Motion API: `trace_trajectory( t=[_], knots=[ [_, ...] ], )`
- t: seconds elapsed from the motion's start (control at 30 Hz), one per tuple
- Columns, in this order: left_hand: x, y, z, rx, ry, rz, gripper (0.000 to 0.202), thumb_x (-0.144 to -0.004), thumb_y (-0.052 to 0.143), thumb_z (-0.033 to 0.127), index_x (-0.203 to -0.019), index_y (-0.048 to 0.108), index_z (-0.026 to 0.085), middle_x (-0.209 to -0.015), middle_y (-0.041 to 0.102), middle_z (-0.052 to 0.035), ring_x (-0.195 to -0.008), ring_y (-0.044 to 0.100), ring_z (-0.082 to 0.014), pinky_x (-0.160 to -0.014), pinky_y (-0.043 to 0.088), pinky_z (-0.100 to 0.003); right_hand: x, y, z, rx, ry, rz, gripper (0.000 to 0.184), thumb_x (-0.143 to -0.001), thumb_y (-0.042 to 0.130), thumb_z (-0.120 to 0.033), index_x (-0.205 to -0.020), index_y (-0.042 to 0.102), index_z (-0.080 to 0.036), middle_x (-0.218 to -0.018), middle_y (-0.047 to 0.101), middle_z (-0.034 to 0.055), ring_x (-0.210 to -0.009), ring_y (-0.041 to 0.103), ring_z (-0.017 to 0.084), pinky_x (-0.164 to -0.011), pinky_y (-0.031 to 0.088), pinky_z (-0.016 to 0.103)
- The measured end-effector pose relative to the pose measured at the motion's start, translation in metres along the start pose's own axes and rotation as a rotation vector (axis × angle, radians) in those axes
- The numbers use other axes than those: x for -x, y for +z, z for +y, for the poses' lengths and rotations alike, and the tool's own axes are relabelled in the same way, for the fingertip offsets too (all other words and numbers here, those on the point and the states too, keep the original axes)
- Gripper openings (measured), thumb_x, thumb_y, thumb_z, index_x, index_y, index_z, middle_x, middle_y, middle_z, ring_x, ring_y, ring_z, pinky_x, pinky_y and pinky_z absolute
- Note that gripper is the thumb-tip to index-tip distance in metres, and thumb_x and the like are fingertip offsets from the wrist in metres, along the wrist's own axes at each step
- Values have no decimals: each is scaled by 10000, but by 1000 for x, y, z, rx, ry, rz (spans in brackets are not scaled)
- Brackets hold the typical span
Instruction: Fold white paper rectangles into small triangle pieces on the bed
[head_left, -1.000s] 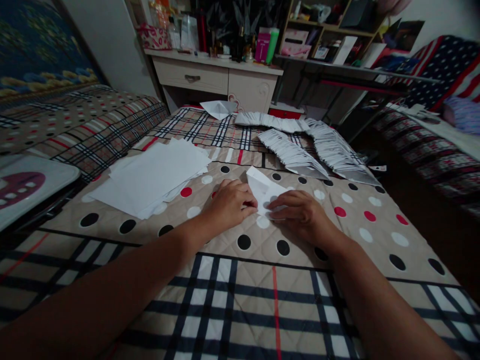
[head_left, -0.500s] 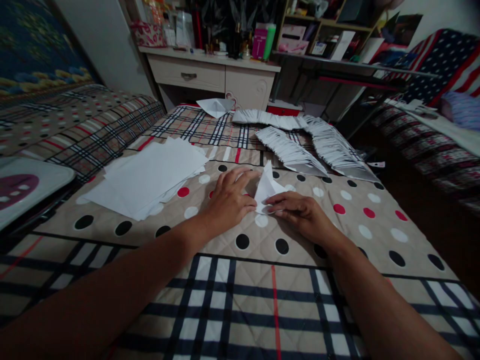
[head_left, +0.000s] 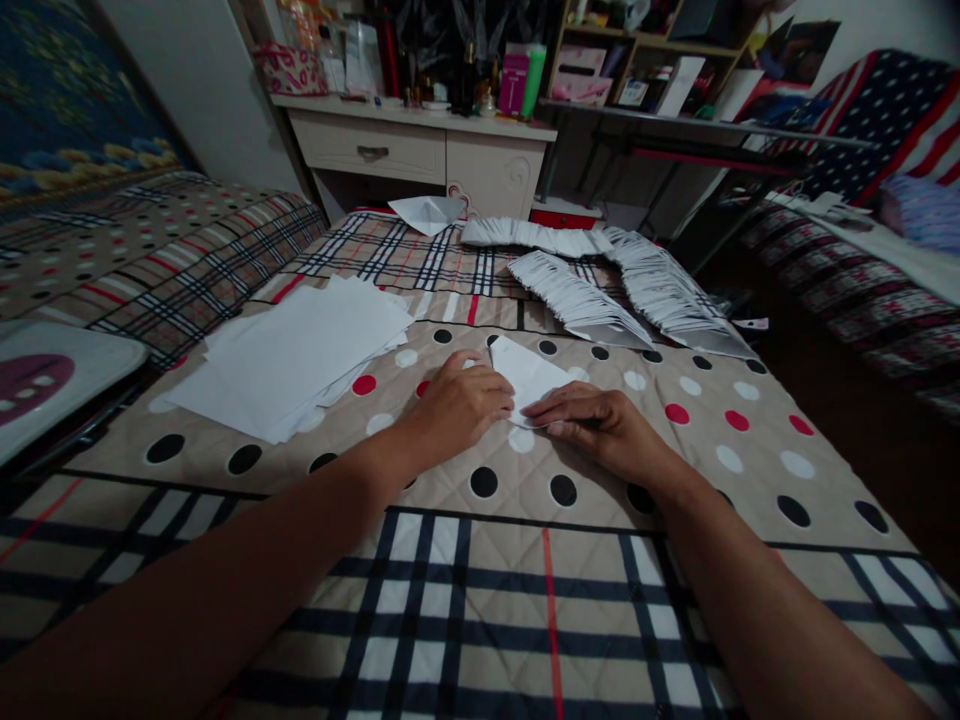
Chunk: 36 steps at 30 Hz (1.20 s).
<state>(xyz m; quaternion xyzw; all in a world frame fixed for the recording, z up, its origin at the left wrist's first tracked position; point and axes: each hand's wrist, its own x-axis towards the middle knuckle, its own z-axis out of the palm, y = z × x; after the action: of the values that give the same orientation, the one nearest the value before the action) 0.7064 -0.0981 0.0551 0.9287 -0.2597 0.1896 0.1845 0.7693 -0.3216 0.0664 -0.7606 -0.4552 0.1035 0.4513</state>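
Your left hand [head_left: 454,410] is half curled, with its fingertips on the left edge of the folded paper [head_left: 532,372], its thumb out of sight. Your right hand [head_left: 611,430] is loosely bent, its long fingers flat on the lower right part of the paper and its thumb low by the near edge. You have contact on both sides, but I cannot tell whether either hand truly pinches.

The paper lies on the bedspread [head_left: 510,590], just in front of you, between your hands. That quilted cloth is soft, so a crease pressed there could come out blunt or wander off line. If your left fingertips push harder than the right ones, the sheet could swivel and the edges miss each other.

Watch your reach, too: a wide sweep of your left forearm could scatter the loose pile of sheets [head_left: 307,350], whose corners already splay. A right-hand knock could topple the nearer row of folded papers [head_left: 577,300], since its leaning pieces seem held by nothing but each other.
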Motion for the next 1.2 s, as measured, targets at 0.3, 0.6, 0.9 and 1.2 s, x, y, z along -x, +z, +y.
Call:
trace_trajectory(
  t=[0.3, 0.6, 0.9, 1.2],
  knots=[
    [-6, 14, -19, 351, -168, 32, 118, -775, 739, 219, -889, 767, 225, -956, 701, -34, -909, 627, -167, -831, 496, -333, -4, 11, 3, -20, 143, 174, 164, -875, 625, -319, -881, 756, -221, -914, 735, 49, -862, 670, 200, -836, 502, 349],
    [-5, 11, -16, 492, -212, 49, 97, -754, 727, 132, -778, 769, 215, -876, 750, -44, -845, 674, -165, -816, 526, -347, -15, 19, 8, -30, 290, 392, 165, -710, 749, -351, -759, 740, -193, -737, 712, 27, -703, 642, 190, -676, 489, 305],
    [-6, 11, -17, 507, -264, 74, 74, -746, 721, 134, -754, 761, 196, -867, 762, -56, -849, 689, -179, -823, 531, -347, -11, 12, 8, -63, 253, 172, 197, -668, 802, -323, -787, 723, -187, -774, 702, 8, -724, 625, 166, -676, 466, 271],
    [-8, 10, -9, 460, -259, 75, 69, -737, 762, 242, -758, 765, 177, -857, 745, -69, -825, 669, -175, -773, 517, -315, -13, 18, 8, 61, 251, 232, 165, -734, 756, -344, -741, 721, -182, -726, 694, 7, -682, 616, 172, -619, 430, 267]
  ],
)
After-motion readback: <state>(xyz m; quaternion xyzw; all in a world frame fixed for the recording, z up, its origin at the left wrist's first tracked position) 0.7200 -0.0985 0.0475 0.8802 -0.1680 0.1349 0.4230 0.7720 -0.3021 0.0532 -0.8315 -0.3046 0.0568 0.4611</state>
